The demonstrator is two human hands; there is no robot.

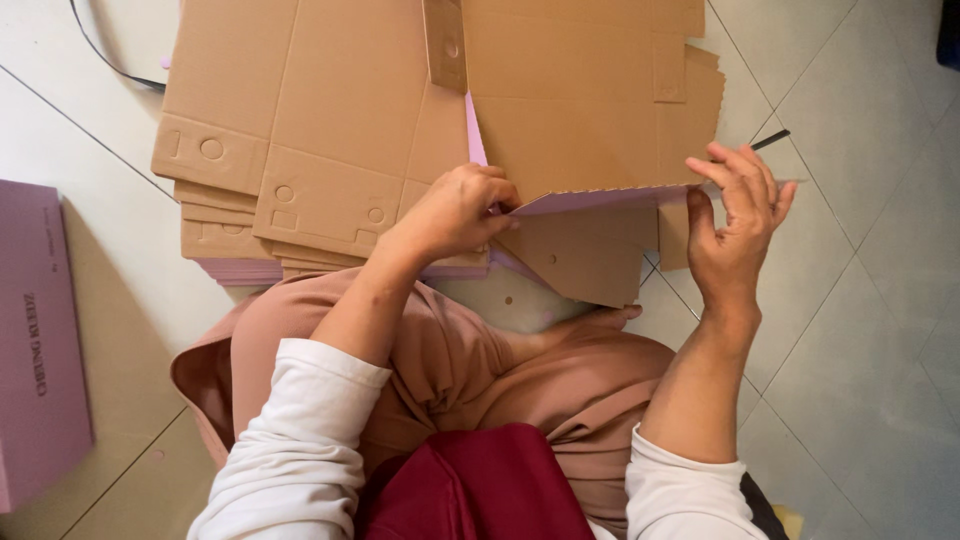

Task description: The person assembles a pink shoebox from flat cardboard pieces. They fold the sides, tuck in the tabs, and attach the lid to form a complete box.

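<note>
A flat die-cut cardboard box blank (pixel 585 100), brown on one face and pink on the other, is held up over my lap. My left hand (pixel 455 210) pinches its folded lower edge near the middle. My right hand (pixel 735 220) grips the same fold at the right end, thumb under and fingers over the edge. A flap of the blank (pixel 580 260) hangs down below the fold. Beneath and to the left lies a stack of several more flat blanks (pixel 290 130) on the floor.
A closed pink box (pixel 40 340) lies on the tiled floor (pixel 860 300) at the left. A black cable (pixel 105 55) runs at the top left. My knees in pinkish-brown trousers (pixel 470 370) fill the lower middle.
</note>
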